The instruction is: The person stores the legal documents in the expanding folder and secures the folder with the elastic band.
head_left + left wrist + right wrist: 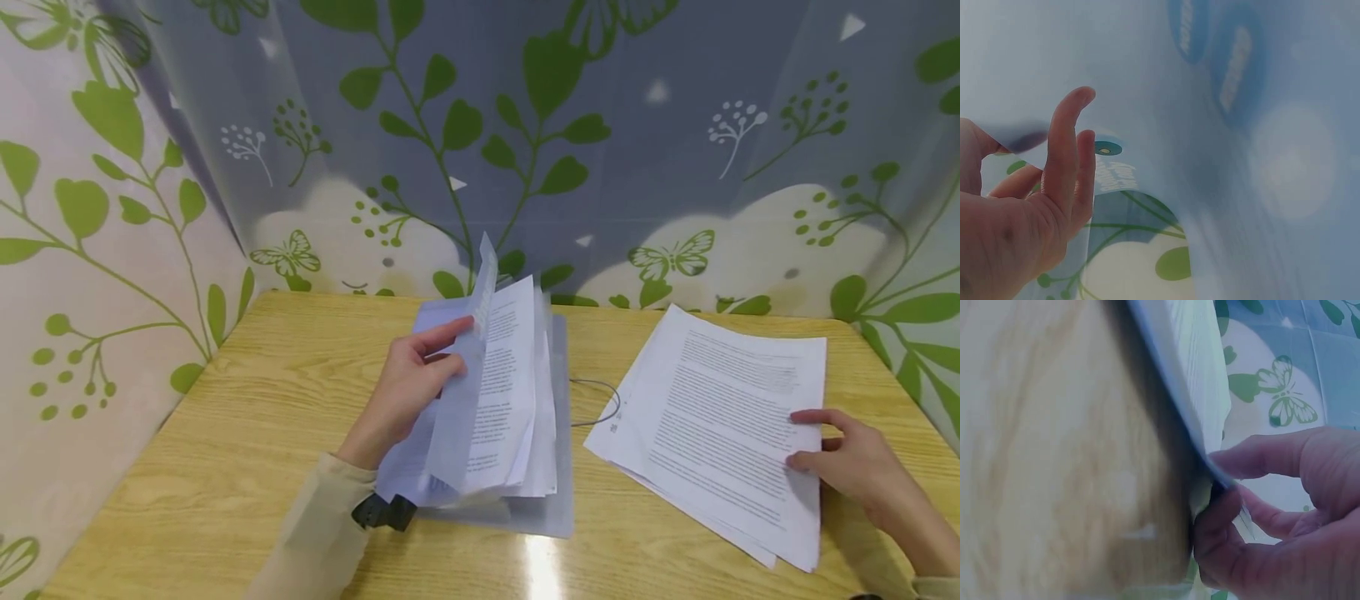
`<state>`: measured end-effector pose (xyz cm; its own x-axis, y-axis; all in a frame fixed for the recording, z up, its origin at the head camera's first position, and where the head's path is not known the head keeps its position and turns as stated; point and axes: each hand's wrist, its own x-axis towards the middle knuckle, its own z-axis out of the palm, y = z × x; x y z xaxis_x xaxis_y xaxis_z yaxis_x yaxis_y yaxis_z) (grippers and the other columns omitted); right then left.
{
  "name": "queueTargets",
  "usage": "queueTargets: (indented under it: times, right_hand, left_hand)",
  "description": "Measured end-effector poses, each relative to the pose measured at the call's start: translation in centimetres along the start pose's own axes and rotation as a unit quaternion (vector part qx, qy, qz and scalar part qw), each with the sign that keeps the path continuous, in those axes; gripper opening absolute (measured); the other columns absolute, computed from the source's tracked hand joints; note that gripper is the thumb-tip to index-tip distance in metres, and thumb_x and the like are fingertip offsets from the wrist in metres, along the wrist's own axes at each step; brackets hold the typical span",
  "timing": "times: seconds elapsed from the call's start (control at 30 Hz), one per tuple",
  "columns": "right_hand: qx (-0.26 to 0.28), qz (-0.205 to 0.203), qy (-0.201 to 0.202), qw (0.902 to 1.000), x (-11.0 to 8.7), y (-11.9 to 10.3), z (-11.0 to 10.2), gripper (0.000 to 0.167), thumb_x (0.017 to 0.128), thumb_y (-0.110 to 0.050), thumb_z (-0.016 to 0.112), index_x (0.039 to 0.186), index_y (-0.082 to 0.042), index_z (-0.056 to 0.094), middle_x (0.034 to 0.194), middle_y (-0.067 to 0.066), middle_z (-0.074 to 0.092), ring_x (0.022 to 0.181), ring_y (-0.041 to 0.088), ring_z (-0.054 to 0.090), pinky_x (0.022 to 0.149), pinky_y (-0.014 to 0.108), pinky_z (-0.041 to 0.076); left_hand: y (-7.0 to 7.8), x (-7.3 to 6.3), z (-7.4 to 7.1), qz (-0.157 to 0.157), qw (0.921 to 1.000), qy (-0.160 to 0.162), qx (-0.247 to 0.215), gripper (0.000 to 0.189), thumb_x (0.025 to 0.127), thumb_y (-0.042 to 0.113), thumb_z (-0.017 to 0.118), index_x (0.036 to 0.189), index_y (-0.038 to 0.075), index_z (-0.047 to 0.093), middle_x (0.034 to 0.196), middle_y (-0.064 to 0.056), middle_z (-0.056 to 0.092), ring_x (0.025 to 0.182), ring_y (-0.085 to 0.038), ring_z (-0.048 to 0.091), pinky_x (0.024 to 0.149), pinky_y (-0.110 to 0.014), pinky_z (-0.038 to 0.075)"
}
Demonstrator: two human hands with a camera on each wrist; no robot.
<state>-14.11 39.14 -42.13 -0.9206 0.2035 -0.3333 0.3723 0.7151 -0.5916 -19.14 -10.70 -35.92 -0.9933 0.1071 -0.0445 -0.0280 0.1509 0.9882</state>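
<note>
A translucent bluish document folder [561, 508] lies on the table with its cover raised and printed sheets [504, 375] fanned inside. My left hand [408, 387] pinches the raised cover [459, 417] near its edge. Up close in the left wrist view, the cover [1235, 206] carries white lettering and a round button [1107, 149]. To the right of the folder is a loose stack of printed papers [720, 417]. My right hand [862, 467] pinches that stack's right edge between thumb and fingers, and the right wrist view shows the same grip on the papers [1191, 375].
A thin grey elastic cord [618, 400] loops out from the folder toward the loose stack. The wooden table [247, 433] ends at a patterned curtain [450, 100] at the back. A black band [384, 512] is on the left wrist.
</note>
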Motion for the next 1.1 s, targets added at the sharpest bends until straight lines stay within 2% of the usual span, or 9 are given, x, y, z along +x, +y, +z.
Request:
queueTargets:
  times: [0.17,0.33,0.4,0.53,0.63,0.77,0.83,0.93,1.1]
  right_hand:
    - [0.014,-0.013,0.038,0.9991,-0.3,-0.4,0.0,0.072,0.087,-0.008,0.07,0.146,0.012,0.035,0.119,0.042,0.052,0.095,0.039,0.058,0.063,0.026,0.047]
    - [0.053,-0.012,0.042,0.9977,-0.5,-0.1,-0.1,0.077,0.09,-0.009,0.07,0.152,0.011,0.028,0.138,0.047,0.035,0.113,0.052,0.047,0.062,0.017,0.045]
    - [0.063,-0.016,0.035,0.9972,-0.6,0.2,-0.1,0.081,0.091,-0.012,0.072,0.154,0.009,0.026,0.144,0.047,0.031,0.113,0.049,0.049,0.062,0.014,0.046]
    - [0.083,-0.033,0.021,0.9958,-0.7,0.7,-0.2,0.082,0.092,-0.021,0.075,0.155,0.004,0.029,0.147,0.046,0.031,0.094,0.007,0.058,0.066,0.014,0.05]
    - [0.104,-0.04,0.008,0.9938,-0.6,1.0,-0.5,0.071,0.093,-0.027,0.075,0.151,-0.006,0.039,0.125,0.024,0.061,0.082,-0.011,0.051,0.068,0.017,0.052]
    - [0.127,-0.04,-0.015,0.9909,-0.7,1.3,-1.0,0.051,0.101,-0.031,0.063,0.147,-0.018,0.044,0.111,-0.015,0.056,0.084,-0.004,0.058,0.072,0.024,0.057]
    - [0.124,-0.046,-0.023,0.9909,-0.7,1.4,-1.2,0.049,0.105,-0.029,0.055,0.15,-0.017,0.041,0.115,-0.008,0.056,0.085,-0.002,0.058,0.073,0.026,0.058]
    - [0.106,-0.061,-0.018,0.9923,-0.9,1.6,-1.2,0.051,0.106,-0.021,0.05,0.154,-0.013,0.036,0.129,0.019,0.055,0.084,0.0,0.061,0.072,0.029,0.06]
    - [0.075,-0.086,0.021,0.9933,-1.1,1.9,-0.9,0.055,0.102,-0.016,0.058,0.153,-0.01,0.038,0.144,0.045,0.033,0.079,-0.001,0.062,0.067,0.03,0.061]
  left_hand:
    - [0.1,0.0,0.1,0.0,1.0,0.003,-0.002,0.055,0.086,0.0,0.06,0.138,0.017,0.066,0.135,-0.012,0.066,0.083,-0.013,0.062,0.051,-0.02,0.036]
    - [0.2,-0.1,0.1,-0.001,0.9999,0.004,-0.012,0.057,0.084,-0.001,0.058,0.137,0.017,0.067,0.134,-0.012,0.067,0.087,-0.011,0.063,0.051,-0.02,0.037]
    - [0.1,-0.1,0.1,-0.002,0.9999,0.003,-0.013,0.057,0.085,-0.001,0.058,0.138,0.017,0.067,0.134,-0.013,0.067,0.087,-0.011,0.063,0.051,-0.02,0.037]
    - [0.1,-0.1,0.1,-0.003,0.9999,0.003,-0.012,0.056,0.085,0.0,0.059,0.138,0.018,0.067,0.133,-0.012,0.067,0.086,-0.012,0.063,0.051,-0.02,0.036]
    - [0.1,-0.1,0.1,-0.005,0.9999,0.004,-0.012,0.056,0.086,0.0,0.059,0.138,0.019,0.067,0.133,-0.011,0.067,0.087,-0.012,0.063,0.051,-0.02,0.035]
    - [0.2,-0.1,0.1,-0.008,0.9999,0.005,-0.014,0.056,0.086,0.0,0.059,0.138,0.019,0.067,0.134,-0.011,0.067,0.088,-0.013,0.064,0.051,-0.02,0.036]
    - [0.3,-0.1,0.0,-0.008,0.9999,0.004,-0.014,0.056,0.085,0.0,0.059,0.138,0.018,0.067,0.134,-0.012,0.067,0.088,-0.013,0.063,0.052,-0.02,0.036]
    - [0.3,-0.2,0.0,-0.008,0.9999,0.006,-0.013,0.057,0.085,0.0,0.059,0.138,0.018,0.067,0.132,-0.013,0.068,0.085,-0.011,0.062,0.051,-0.02,0.035]
    - [0.5,-0.2,-0.2,-0.001,0.9999,0.005,-0.01,0.056,0.084,0.0,0.059,0.137,0.016,0.067,0.134,-0.014,0.067,0.078,-0.009,0.06,0.049,-0.02,0.03]
